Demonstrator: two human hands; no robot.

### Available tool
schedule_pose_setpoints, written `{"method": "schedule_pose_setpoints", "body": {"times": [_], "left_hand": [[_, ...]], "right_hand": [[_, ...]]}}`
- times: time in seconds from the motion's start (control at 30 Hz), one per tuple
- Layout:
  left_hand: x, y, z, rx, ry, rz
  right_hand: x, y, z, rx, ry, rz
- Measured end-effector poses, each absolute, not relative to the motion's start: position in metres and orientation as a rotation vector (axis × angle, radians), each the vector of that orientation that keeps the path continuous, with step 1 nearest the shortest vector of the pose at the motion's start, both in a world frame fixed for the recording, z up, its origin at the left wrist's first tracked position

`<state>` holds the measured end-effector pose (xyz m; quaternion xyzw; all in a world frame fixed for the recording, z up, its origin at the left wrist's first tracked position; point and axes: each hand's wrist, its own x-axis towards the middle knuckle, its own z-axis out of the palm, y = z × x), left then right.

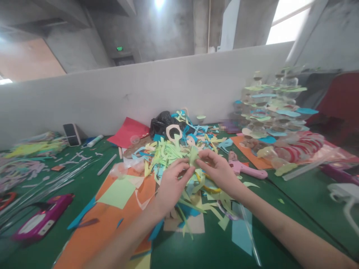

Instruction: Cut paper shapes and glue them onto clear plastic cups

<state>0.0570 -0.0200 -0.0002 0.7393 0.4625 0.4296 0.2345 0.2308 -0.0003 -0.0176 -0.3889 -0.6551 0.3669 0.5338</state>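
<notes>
Both my hands are raised over a heap of paper scraps (168, 149) on the green table (213, 250). My left hand (172, 183) and my right hand (217, 170) pinch together on a small pale-green paper piece (194, 156) held between their fingertips. The fingers of both hands are closed on it. Green, yellow and blue strips lie under and around the hands.
Orange sheets (112, 220) lie at front left, a magenta glue gun (42, 220) further left. A pink glue gun (246, 170) lies right of my hands. Stacked clear cups with paper discs (269, 112) stand at back right. A black bag (162, 123), red paper (127, 132) and a phone (72, 134) sit by the white partition.
</notes>
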Motion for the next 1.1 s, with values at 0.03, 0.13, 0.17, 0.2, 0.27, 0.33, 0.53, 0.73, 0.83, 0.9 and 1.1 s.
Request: {"method": "schedule_pose_setpoints", "body": {"times": [0.03,0.13,0.17,0.2,0.27,0.33,0.53,0.73,0.83,0.9,1.1], "left_hand": [[0.057,-0.020,0.001,2.019,1.275,1.171],[0.057,-0.020,0.003,2.008,1.286,1.161],[0.057,-0.019,0.004,2.013,1.281,1.158],[0.057,-0.019,0.005,2.021,1.273,1.154],[0.058,-0.018,0.006,2.036,1.258,1.144],[0.060,-0.017,0.005,2.031,1.250,1.137],[0.062,-0.018,-0.003,1.924,1.236,1.047],[0.060,-0.019,-0.003,1.893,1.267,1.010],[0.058,-0.021,-0.001,1.956,1.284,0.983],[0.059,-0.022,-0.001,2.006,1.268,0.962],[0.061,-0.023,-0.009,1.843,1.088,1.076]], "right_hand": [[0.231,-0.001,-0.017,-0.910,-1.559,0.881],[0.230,-0.002,-0.016,-0.882,-1.540,0.904],[0.230,-0.002,-0.016,-0.882,-1.532,0.917],[0.230,-0.001,-0.016,-0.884,-1.524,0.934],[0.230,0.000,-0.015,-0.875,-1.505,0.975],[0.231,0.000,-0.014,-0.850,-1.472,1.018],[0.232,0.001,-0.013,-0.763,-1.384,1.076],[0.230,0.000,-0.014,-0.777,-1.392,1.125],[0.230,-0.003,-0.011,-0.839,-1.461,1.084],[0.231,-0.004,-0.010,-0.894,-1.512,1.019],[0.229,-0.008,-0.004,-0.918,-1.540,0.940]]}}
